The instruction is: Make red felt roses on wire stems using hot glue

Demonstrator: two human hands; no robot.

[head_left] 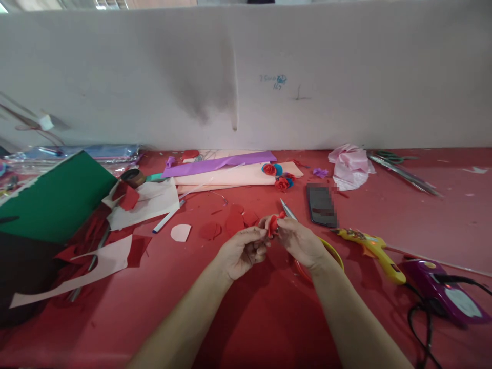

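A small red paper flower (pixel 273 225) is pinched between my two hands over the middle of the table. My left hand (pixel 244 250) grips its left side with thumb and forefinger, the other fingers curled. From the right, my right hand (pixel 302 242) closes its fingertips on the same flower, partly hiding it. Beneath the right hand and wrist lie scissors with yellow-and-red handles (pixel 336 254), their blade (pixel 287 210) poking out beyond the fingers. Several cut red petal pieces (pixel 210 231) rest left of the hands. A pale pink paper piece (pixel 180 232) lies farther left.
A yellow glue gun (pixel 374 250), a purple power strip (pixel 446 289) with black cables and a phone (pixel 321 205) lie right. Behind are red-and-blue paper flowers (pixel 283 183), a purple paper strip (pixel 223 165) and crumpled pink paper (pixel 350 165). A green board (pixel 57 202) and pen (pixel 167 218) lie left.
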